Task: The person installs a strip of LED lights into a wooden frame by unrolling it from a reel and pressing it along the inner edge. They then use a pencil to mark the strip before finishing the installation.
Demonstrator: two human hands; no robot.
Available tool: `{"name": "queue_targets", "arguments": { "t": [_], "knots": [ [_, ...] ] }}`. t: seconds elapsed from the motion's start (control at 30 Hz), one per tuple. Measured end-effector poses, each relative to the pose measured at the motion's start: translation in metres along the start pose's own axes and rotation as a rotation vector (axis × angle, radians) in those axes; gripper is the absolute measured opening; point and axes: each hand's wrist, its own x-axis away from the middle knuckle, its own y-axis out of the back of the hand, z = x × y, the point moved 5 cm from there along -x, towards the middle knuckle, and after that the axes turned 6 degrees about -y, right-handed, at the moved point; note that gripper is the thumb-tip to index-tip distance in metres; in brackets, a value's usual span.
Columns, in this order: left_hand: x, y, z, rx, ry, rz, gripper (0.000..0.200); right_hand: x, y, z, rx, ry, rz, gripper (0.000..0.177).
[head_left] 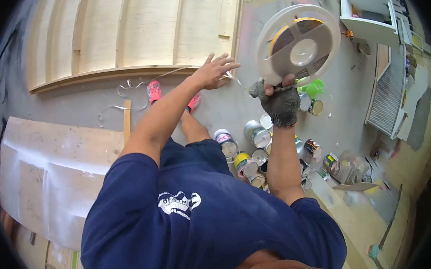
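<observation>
My right hand (pixel 281 98), in a dark grey glove with bare fingertips, grips the lower rim of a pale plastic reel (pixel 303 52). Dark and orange-edged material shows through the gaps in the reel's side. My bare left hand (pixel 215 71) is held out to the left of it, fingers stretched and apart. A thin white strip (pixel 235 79) runs from beside its fingers toward the gloved hand. More of this white strip (pixel 120 107) lies in loose curls on the floor by my pink shoes (pixel 154 91).
A large wooden frame panel (pixel 145 30) lies ahead. At the left is a white-smeared board (pixel 55 174), with a wood strip (pixel 127 121) beside it. Several paint cans (pixel 257 134) crowd the floor below my right arm. A white shelf unit (pixel 368 7) and a mesh panel (pixel 387 94) stand right.
</observation>
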Motion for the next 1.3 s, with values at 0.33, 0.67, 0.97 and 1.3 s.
{"name": "queue_targets", "arguments": {
  "t": [0.33, 0.67, 0.97, 1.3],
  "knots": [
    [0.007, 0.022, -0.063, 0.288, -0.123, 0.037, 0.013, 0.06, 0.012, 0.054, 0.093, 0.12, -0.102, 0.047],
    [0.027, 0.003, -0.065, 0.122, 0.151, 0.093, 0.073, 0.118, -0.015, 0.079, -0.043, 0.116, 0.211, 0.051],
    [-0.014, -0.103, -0.037, 0.01, 0.316, 0.275, 0.082, 0.15, -0.01, 0.081, 0.102, 0.239, 0.07, 0.055],
    [-0.043, -0.164, -0.008, 0.289, 0.284, 0.363, 0.063, 0.174, -0.01, 0.073, 0.066, 0.309, -0.041, 0.049]
  ]
}}
